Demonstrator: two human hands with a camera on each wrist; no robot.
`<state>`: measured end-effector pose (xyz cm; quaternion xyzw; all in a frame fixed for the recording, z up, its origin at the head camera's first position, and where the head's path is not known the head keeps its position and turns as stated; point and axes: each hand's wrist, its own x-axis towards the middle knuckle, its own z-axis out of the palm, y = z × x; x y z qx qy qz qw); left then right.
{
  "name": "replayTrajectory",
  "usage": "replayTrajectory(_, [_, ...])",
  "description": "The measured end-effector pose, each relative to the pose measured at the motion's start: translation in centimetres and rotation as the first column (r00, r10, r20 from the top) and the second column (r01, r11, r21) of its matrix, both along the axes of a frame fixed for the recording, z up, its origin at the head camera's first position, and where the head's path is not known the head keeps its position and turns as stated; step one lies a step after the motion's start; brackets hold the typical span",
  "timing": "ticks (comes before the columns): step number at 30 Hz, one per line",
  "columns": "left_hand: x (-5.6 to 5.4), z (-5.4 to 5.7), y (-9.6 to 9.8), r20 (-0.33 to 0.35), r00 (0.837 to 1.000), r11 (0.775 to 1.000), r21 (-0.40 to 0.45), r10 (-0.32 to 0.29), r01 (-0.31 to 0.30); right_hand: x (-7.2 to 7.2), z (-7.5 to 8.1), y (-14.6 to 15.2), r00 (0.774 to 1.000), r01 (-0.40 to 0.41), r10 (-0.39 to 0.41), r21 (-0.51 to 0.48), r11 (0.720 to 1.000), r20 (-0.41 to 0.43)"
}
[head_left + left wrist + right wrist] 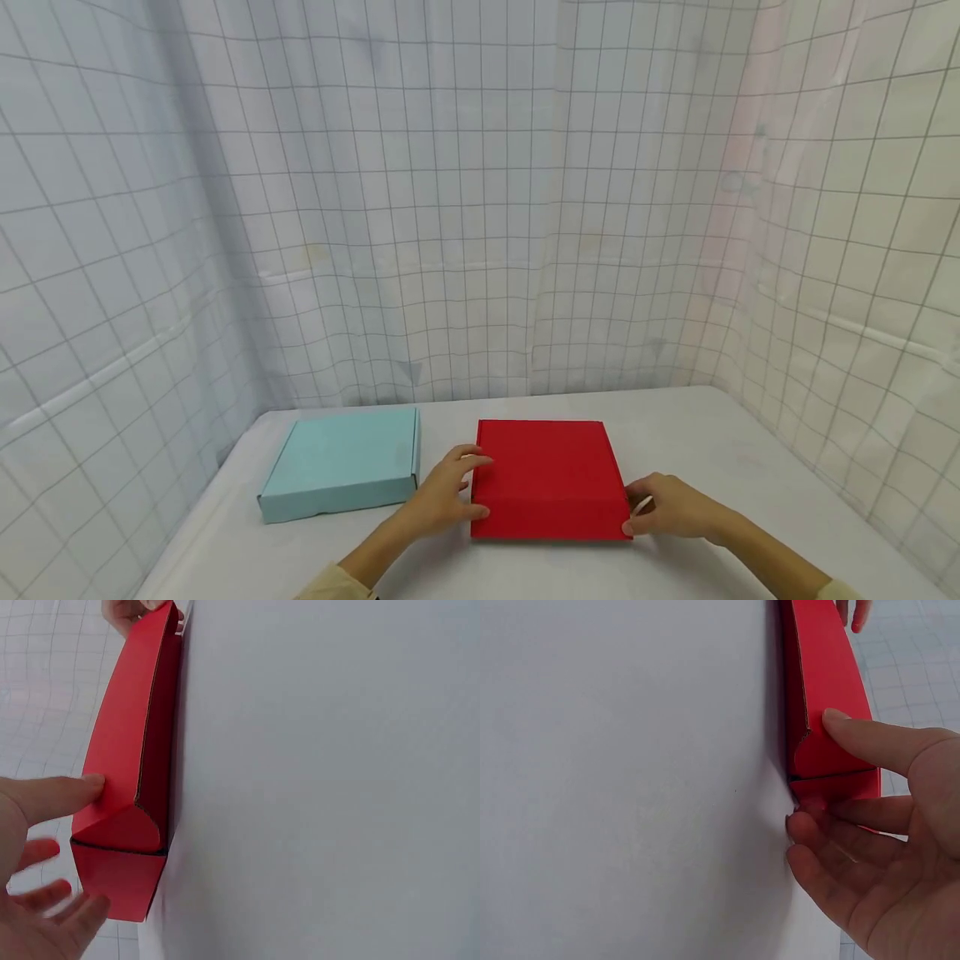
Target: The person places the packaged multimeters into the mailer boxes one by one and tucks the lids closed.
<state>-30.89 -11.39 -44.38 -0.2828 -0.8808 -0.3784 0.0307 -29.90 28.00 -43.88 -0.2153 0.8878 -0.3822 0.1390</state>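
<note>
A flat red cardboard box (551, 467) lies on the white-covered table with its lid down. Its front flap (120, 742) slants outward at the near side. My left hand (442, 493) is at the box's left end. Its thumb touches the flap near the corner, and the other fingers are spread loosely by the left side and top edge. At the right front corner, my right hand (671, 506) holds the box. The right thumb (847, 727) presses on the flap while the fingers curl in by the end wall and low edge. The box's inside is hidden.
A light blue cardboard box (345, 462) lies left of the red one, its lid down. White table cloth (675, 417) spreads around both boxes. White sheets with a grid pattern (480, 208) hang behind the table and on both sides.
</note>
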Motion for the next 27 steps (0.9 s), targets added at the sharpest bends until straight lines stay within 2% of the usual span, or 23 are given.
replayTrajectory(2, [0.4,-0.2,-0.1,0.057,0.997,0.998,0.038,0.053,-0.055,-0.1,-0.1,0.1,1.0,0.001,-0.001,-0.002,1.0,0.009])
replayTrajectory(5, [0.6,-0.6,-0.5,0.138,0.985,0.994,0.029,0.101,-0.106,-0.2,-0.2,0.1,1.0,-0.007,0.007,-0.005,1.0,0.007])
replayTrajectory(11, [0.2,-1.0,-1.4,0.256,0.965,0.997,0.043,0.05,-0.063,-0.3,-0.4,0.2,0.999,-0.035,0.034,-0.004,0.999,-0.021])
replayTrajectory(13, [0.0,-1.0,-1.5,0.267,0.963,0.998,0.049,0.025,-0.04,-0.4,-0.4,0.1,0.999,-0.047,0.047,-0.01,0.999,-0.027])
replayTrajectory(16, [-0.3,-1.1,-1.6,0.247,0.969,0.999,0.039,0.007,-0.017,-0.5,-0.5,0.0,0.996,-0.069,0.069,-0.011,0.998,-0.054])
replayTrajectory(22, [-0.5,-1.1,-1.4,0.211,0.977,0.999,0.027,0.027,-0.033,-0.8,-0.4,-0.1,0.99,-0.081,0.082,0.015,0.997,-0.117])
replayTrajectory(27, [-0.6,-1.2,-1.2,0.165,0.986,0.999,0.047,0.017,-0.025,-1.1,-0.5,-0.2,0.987,-0.08,0.081,0.016,0.997,-0.142])
